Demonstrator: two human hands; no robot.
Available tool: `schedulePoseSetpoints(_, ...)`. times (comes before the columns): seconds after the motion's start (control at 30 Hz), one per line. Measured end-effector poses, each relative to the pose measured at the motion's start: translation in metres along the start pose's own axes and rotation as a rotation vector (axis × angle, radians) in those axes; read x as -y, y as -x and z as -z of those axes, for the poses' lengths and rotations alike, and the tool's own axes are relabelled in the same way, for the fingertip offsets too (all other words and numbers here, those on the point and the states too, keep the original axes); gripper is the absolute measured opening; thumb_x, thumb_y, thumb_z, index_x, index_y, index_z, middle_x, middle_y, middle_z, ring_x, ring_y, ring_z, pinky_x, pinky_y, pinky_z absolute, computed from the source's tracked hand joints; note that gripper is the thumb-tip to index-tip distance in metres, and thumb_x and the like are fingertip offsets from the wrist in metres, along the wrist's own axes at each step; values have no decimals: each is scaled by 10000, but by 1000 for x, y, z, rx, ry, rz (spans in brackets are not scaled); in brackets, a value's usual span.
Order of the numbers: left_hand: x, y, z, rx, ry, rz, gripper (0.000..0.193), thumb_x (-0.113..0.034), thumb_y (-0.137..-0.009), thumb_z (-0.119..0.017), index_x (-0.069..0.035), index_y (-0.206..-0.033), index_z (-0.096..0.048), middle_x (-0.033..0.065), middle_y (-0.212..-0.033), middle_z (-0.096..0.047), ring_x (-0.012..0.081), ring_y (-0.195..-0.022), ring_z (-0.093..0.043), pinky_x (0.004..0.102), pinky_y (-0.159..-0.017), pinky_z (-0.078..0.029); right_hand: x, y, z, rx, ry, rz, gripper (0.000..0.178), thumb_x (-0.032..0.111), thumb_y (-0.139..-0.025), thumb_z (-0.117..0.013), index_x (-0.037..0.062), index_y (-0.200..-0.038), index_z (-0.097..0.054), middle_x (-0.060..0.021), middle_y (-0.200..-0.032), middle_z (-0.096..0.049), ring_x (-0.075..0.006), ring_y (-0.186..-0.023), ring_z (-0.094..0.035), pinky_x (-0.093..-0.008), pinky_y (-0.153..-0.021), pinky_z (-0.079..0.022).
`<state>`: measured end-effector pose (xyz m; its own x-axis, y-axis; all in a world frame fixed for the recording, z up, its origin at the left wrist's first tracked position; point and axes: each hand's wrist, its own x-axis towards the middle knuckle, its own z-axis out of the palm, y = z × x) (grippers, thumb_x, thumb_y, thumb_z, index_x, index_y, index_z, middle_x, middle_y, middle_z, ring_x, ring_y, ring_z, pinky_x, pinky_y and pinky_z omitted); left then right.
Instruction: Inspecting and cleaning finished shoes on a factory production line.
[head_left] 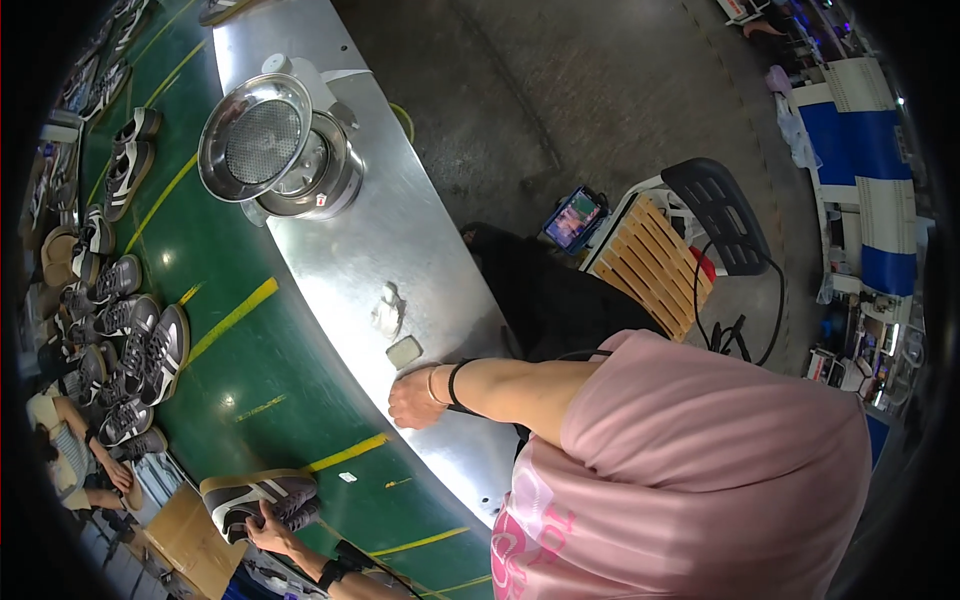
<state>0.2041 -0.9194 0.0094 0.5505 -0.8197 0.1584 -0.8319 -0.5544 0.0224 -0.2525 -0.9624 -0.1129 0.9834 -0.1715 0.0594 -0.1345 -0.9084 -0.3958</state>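
My left hand (pixel 270 530) is closed on a dark grey sneaker (pixel 240 490) with white stripes and a pale sole, its fingers at the shoe's opening. The shoe lies on its side over the green conveyor belt (pixel 240 380). My right hand (pixel 415 400) rests at the edge of the steel ledge (pixel 440 290), fingers curled in; whatever they may hold is hidden. Just beyond it lies a small greyish rectangular block (pixel 404 352). A crumpled white piece of cloth or tissue (pixel 388 312) sits past the block.
A steel pot (pixel 335 180) with a tilted mesh-bottomed dish (pixel 262 140) stands farther along the ledge. Several sneakers (pixel 165 355) crowd the belt's far side. A co-worker (pixel 75 455) sits opposite. Behind the ledge stands a slatted chair (pixel 650 260) with a phone (pixel 575 220) beside it.
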Motion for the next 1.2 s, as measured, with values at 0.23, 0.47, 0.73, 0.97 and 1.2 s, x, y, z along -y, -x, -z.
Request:
schedulePoseSetpoints(0.23,-67,80,57,152,140,-83,416,-281,-730,-833,53,-798,-593,269,-1125,-584,376,-952,-539,492,-825,-438,-2,5,15,87,21,32,216,212,-889,-558,41,-988,-644,-72,-960,-671,-219,-926,-666,-328,-824,-529)
schedulePoseSetpoints(0.47,-137,224,106,332,166,-530,315,-125,-678,-827,-117,-973,-717,154,-1298,-561,376,-1071,-464,510,-835,-439,2,-1,0,-2,-135,-107,195,219,-863,-566,66,-877,-686,-67,-917,-683,-239,-909,-661,-338,-817,-530)
schedulePoseSetpoints(0.73,-188,357,92,776,8,-839,147,-122,-714,-692,-129,-853,-642,85,-1310,-546,329,-965,-514,460,-871,-426,-2,2,5,-91,-67,-48,195,216,-852,-550,72,-835,-680,-63,-840,-684,-234,-832,-672,-351,-762,-536)
schedulePoseSetpoints(0.97,-204,339,105,671,569,-94,137,-78,-781,-769,-60,-817,-638,106,-936,-674,280,-790,-609,382,-739,-497,-6,7,6,-127,-94,-57,208,234,-862,-548,78,-820,-679,-67,-833,-685,-225,-802,-676,-347,-726,-541)
schedulePoseSetpoints(1.2,-145,284,38,296,482,164,319,-297,-954,-620,8,-1043,-629,138,-914,-646,231,-795,-600,358,-655,-497,-9,13,7,-136,-123,-84,215,250,-863,-550,85,-806,-676,-70,-828,-681,-239,-807,-670,-361,-744,-540)
